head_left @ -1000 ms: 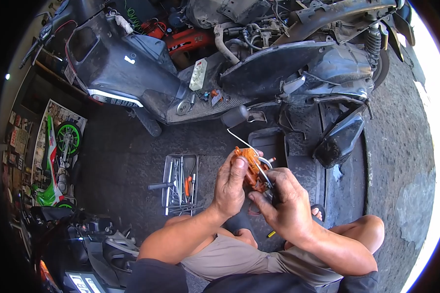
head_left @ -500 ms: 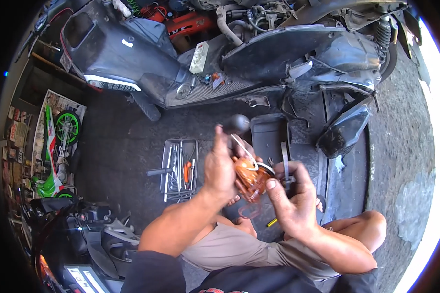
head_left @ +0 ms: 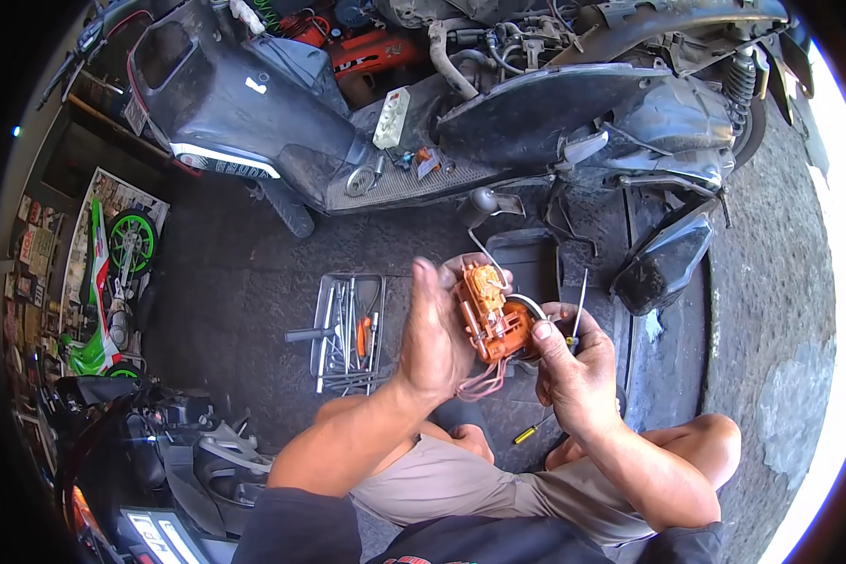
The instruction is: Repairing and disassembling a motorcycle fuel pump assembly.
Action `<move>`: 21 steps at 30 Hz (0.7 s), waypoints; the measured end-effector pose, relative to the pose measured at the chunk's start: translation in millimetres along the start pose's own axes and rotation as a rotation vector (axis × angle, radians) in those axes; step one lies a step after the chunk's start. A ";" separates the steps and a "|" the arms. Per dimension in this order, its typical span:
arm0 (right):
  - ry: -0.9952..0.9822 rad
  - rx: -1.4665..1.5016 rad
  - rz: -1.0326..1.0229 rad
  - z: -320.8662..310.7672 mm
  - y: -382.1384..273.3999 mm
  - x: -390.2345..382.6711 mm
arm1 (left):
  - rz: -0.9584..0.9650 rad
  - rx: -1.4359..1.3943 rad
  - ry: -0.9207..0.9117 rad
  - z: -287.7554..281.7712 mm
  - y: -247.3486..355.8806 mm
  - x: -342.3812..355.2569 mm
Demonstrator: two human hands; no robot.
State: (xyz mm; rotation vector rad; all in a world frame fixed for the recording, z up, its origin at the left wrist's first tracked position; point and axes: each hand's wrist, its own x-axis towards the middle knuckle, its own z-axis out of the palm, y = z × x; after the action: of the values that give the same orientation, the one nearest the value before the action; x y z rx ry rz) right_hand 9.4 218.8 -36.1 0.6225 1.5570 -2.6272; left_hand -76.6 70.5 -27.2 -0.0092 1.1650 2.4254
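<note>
An orange carburetor (head_left: 487, 315) with a round dark-rimmed mouth and thin pinkish hoses (head_left: 487, 379) is held up above my lap. My left hand (head_left: 434, 329) cradles its left side, palm against it, thumb pointing up, most fingers hidden behind. My right hand (head_left: 576, 362) grips its right side with the thumb at the round mouth. A thin metal shaft (head_left: 583, 296) sticks up from the right fingers, with a bit of yellow at its base. Beyond the left fingers, a pale bent rod or tube (head_left: 484, 246) leads to a dark rounded piece (head_left: 484, 199).
A metal tray of tools (head_left: 348, 329) lies on the dark floor at left. An empty-looking black tray (head_left: 526, 254) sits beyond my hands. A yellow-handled screwdriver (head_left: 524, 435) lies near my feet. Across the top stands a dark scooter (head_left: 555, 113), small parts and a power strip (head_left: 391, 117) on its footboard.
The carburetor has turned, so its detailed side now faces up. The dark rounded piece has shifted farther away and right. The metal shaft in my right hand has moved right and tilted.
</note>
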 end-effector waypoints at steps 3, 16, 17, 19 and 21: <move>0.079 -0.151 -0.181 3.8 11.7 0.6 | -0.018 0.183 -0.061 0.7 -6.7 -6.4; -0.109 -0.757 -0.669 -14.1 -18.4 -4.9 | -0.151 -0.089 -0.214 -7.0 8.2 -4.1; -0.123 -0.789 -0.646 -8.8 -35.0 -11.1 | -0.144 -0.082 -0.204 -9.7 12.1 -4.9; -0.214 -0.985 -0.545 -8.9 -60.3 -22.8 | -0.234 -0.072 -0.176 -7.2 15.3 -2.7; -0.264 -1.057 -0.555 -7.2 -67.2 -27.8 | -0.256 -0.070 -0.146 1.1 18.7 -4.3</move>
State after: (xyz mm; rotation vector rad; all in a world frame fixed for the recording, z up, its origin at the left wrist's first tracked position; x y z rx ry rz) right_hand 22.5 253.6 26.9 -0.2502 2.8459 -1.5246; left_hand -80.0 59.5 -11.8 -0.0026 0.9523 2.2001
